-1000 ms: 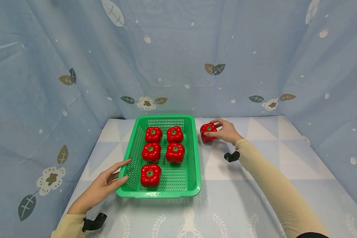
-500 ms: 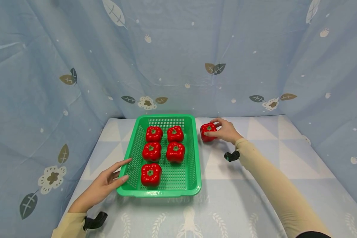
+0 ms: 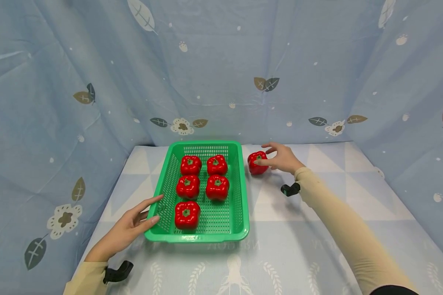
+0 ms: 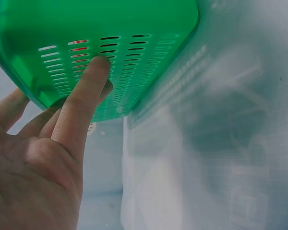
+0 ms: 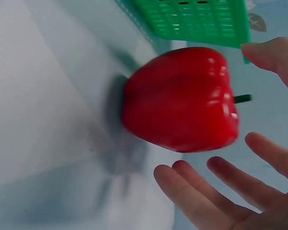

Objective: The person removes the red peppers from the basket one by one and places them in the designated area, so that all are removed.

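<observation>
A green plastic basket [image 3: 199, 238] holds several red bell peppers [image 3: 187, 215]. My left hand [image 3: 123, 233] grips its left rim near the front corner, with fingertips over the rim and other fingers [image 4: 81, 103] against the slotted outer wall. Just outside the basket's right side, another red bell pepper [image 3: 257, 163] stands upright on the table, its green stem [image 5: 243, 98] pointing up. My right hand [image 3: 282, 159] is right beside that pepper with fingers spread. In the right wrist view a gap shows between the fingers [image 5: 230, 179] and the pepper [image 5: 182, 100].
A pale patterned cloth [image 3: 280, 246] covers the table. Blue printed curtain [image 3: 221, 73] hangs behind and along both sides. Black wrist mounts [image 3: 118, 272] sit on both forearms.
My right hand has loosened from the loose pepper and drawn slightly up and to the right. The pepper stays beside the basket. My left hand has not moved.
</observation>
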`<state>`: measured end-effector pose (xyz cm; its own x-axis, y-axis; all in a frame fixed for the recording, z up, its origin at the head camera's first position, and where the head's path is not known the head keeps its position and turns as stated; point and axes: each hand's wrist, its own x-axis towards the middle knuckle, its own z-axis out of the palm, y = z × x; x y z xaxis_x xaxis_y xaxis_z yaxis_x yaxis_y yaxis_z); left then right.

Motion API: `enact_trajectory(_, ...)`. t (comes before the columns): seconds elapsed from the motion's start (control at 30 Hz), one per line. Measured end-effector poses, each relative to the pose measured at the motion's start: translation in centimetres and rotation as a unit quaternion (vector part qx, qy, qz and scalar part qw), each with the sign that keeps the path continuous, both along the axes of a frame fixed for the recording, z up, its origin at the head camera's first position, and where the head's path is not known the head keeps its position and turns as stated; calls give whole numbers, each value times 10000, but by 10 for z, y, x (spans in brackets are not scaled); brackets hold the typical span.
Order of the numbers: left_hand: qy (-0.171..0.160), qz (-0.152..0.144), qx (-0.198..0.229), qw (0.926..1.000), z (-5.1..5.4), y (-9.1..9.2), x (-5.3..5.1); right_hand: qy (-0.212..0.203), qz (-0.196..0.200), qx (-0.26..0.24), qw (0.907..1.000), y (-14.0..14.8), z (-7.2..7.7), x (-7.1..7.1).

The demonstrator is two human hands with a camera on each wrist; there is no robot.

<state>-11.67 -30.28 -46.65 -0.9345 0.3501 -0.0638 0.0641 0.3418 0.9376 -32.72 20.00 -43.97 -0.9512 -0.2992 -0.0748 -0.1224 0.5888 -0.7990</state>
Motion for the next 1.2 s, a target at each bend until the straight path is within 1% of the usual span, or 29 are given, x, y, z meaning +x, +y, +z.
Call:
enact_trajectory(0.17,-35,-12,77,10000,-1,-1,0,188,20,172,9997,5,18,1)
enact_trajectory(0.33,-42,6,56,10000,0,0,0,470,12,338,9983,8,41,3)
enact_trajectory(0.5,-5,33,-36,10000,0,-1,0,676,63,319,9972,8,62,4)
enact_trajectory(0.6,42,42,-101,9999,0,-1,0,793,132,331,9962,5,71,6)
enact_trajectory(0.7,89,46,-157,9998,0,-1,0,942,197,301,9949,1,78,9)
enact_trajectory(0.87,250,92,-402,9988,-1,-1,1,1210,423,118,9917,-12,86,16)
enact_trajectory(0.93,267,102,-435,9986,-1,0,0,1278,577,-8,9901,-18,89,19)
enact_trajectory(1.03,196,86,-345,9992,0,0,0,1344,834,-234,9871,-26,92,21)
enact_trajectory(1.2,134,85,-256,9995,-1,0,0,1386,1378,-628,9787,-39,96,23)
